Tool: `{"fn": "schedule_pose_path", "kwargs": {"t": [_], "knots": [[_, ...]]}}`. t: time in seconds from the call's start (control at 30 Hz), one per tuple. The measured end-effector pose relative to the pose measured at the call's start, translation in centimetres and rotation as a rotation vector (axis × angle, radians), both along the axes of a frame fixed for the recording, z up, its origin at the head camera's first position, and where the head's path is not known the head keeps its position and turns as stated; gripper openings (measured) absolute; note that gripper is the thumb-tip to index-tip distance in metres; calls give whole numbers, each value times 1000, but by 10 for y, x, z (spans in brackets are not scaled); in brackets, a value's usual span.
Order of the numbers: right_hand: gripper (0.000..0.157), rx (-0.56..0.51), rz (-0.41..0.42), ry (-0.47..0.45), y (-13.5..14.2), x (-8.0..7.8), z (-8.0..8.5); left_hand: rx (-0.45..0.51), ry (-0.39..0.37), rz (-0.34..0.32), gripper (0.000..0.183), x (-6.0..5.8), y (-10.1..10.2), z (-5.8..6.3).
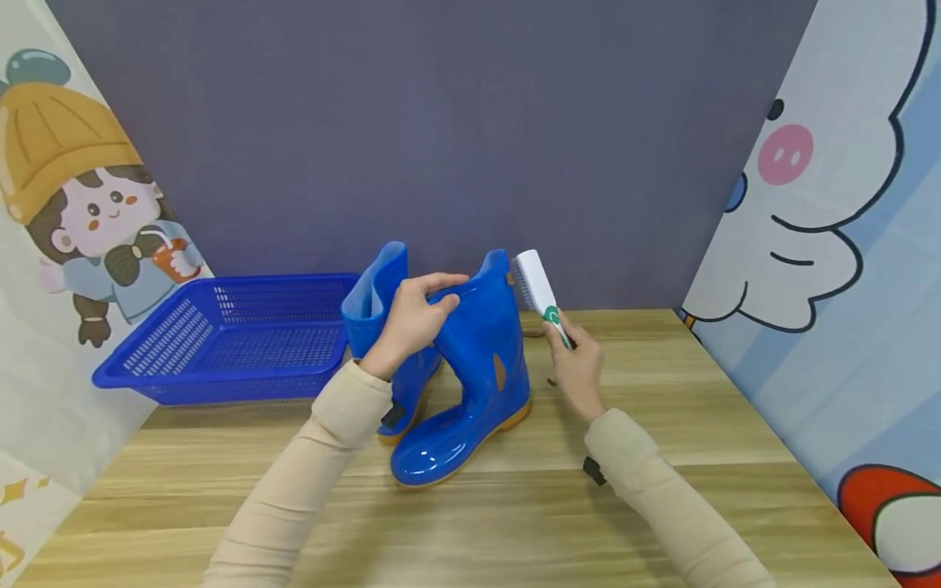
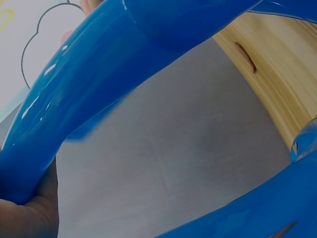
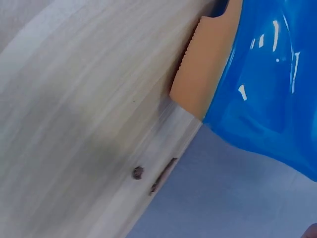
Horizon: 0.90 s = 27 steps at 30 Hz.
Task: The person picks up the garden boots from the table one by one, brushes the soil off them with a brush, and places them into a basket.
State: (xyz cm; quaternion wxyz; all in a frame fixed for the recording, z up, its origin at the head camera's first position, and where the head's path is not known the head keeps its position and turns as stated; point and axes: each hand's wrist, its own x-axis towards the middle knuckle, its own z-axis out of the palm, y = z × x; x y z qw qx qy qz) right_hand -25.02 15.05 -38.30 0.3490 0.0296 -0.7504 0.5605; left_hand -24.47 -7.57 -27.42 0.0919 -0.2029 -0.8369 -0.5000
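A shiny blue rain boot [image 1: 478, 351] with an orange-tan sole stands on the table, toe toward the front. My left hand [image 1: 415, 318] grips the top of its shaft; in the left wrist view part of that hand [image 2: 34, 213] shows against the blue rubber. Brown patches [image 1: 500, 372] mark the shaft's right side. My right hand [image 1: 577, 363] holds a white and green scrub brush [image 1: 537, 282] by its handle, bristles turned toward the shaft's upper edge. The boot's tan heel [image 3: 205, 64] fills the upper right of the right wrist view, where the brush is out of sight.
A second blue boot [image 1: 360, 327] stands just left, partly behind my left hand. Farther left is a blue slotted plastic basket [image 1: 220, 380]. Small brown bits [image 3: 137, 172] lie on the wooden table [image 1: 662, 506] near its back edge. A grey panel [image 1: 470, 147] rises behind.
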Motion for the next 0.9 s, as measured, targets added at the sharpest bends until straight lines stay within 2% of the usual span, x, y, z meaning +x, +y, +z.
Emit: {"fn": "schedule_pose_path", "kwargs": {"t": [0.13, 0.2, 0.27, 0.37, 0.5, 0.67, 0.8, 0.9], "knots": [[35, -39, 13, -44, 4, 0, -2, -14, 35, 2, 29, 0, 3, -1], [35, -81, 9, -36, 4, 1, -2, -20, 52, 1, 29, -1, 4, -1], [36, -134, 1, -5, 3, 3, -1, -19, 61, 6, 29, -1, 4, -1], [35, -175, -11, 88, 2, 6, 4, -7, 64, 13, 29, -2, 4, -1], [33, -99, 14, 195, -6, 16, 13, 0, 60, 17, 29, -3, 4, 0], [34, 23, 122, 296, -24, 33, 29, -17, 55, 17, 29, -1, 7, 3], [33, 86, 155, 325, -33, 40, 37, -34, 61, 22, 29, 0, 10, 4], [33, 91, 120, 296, -31, 32, 31, -42, 58, 22, 29, 0, 11, 4]]}}
